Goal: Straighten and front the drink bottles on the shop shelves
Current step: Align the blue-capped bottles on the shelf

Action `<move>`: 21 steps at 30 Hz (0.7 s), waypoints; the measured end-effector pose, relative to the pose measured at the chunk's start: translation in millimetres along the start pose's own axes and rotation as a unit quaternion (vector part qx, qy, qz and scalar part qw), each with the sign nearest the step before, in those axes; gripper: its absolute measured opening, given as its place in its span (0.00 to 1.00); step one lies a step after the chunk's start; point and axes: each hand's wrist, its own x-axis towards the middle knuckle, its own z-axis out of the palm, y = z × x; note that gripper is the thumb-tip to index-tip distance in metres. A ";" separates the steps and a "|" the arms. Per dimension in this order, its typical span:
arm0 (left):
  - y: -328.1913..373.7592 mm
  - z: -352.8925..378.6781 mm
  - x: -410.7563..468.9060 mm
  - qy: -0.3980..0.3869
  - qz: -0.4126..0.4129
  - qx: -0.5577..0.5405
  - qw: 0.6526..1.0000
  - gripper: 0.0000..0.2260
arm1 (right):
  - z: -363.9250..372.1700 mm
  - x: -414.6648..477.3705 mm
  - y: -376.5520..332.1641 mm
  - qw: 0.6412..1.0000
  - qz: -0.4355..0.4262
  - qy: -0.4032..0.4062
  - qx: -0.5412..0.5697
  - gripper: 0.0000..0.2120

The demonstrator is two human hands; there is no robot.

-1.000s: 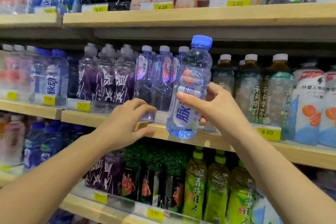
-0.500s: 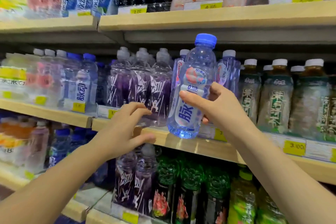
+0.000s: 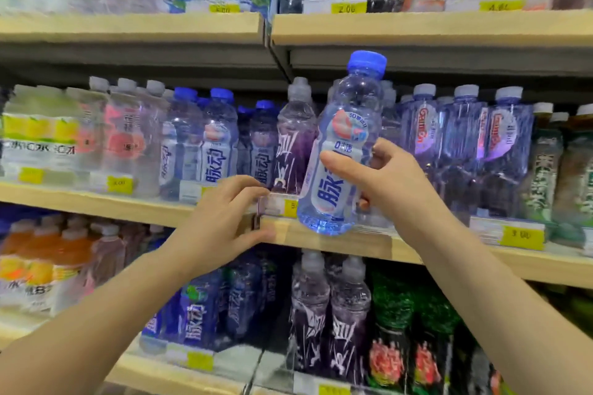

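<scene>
Bottle (image 3: 340,151), blue-capped and near upright with its cap tipped slightly right, hangs in front of the middle shelf (image 3: 369,242) edge, not standing on it, label toward the camera. Round its waist grips the right hand (image 3: 388,179), thumb across the label, fingers curled behind. Just left of it the left hand (image 3: 224,218) rests on the shelf lip, fingers loosely bent, holding nothing. The matching blue-capped row (image 3: 218,144) stands further left, past the purple bottles (image 3: 295,138). The carry therefore likely runs leftward over the left hand, which is nearer that row.
</scene>
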 end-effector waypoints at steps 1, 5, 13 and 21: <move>-10.3 -1.1 -2.2 0.006 0.005 -0.005 1.000 0.32 | 6.9 1.2 -1.7 1.000 0.001 0.005 -0.001 0.20; -45.4 -5.0 -4.7 0.007 -0.008 -0.011 1.000 0.36 | 31.3 10.2 -3.9 0.999 0.015 0.016 -0.024 0.12; -72.7 -11.5 -12.8 0.015 0.008 -0.041 0.999 0.34 | 63.3 33.7 -5.3 0.999 0.001 -0.022 -0.024 0.26; -84.6 -25.6 -7.9 -0.010 0.023 -0.039 0.999 0.32 | 93.4 51.2 -18.2 0.999 -0.014 -0.004 -0.050 0.27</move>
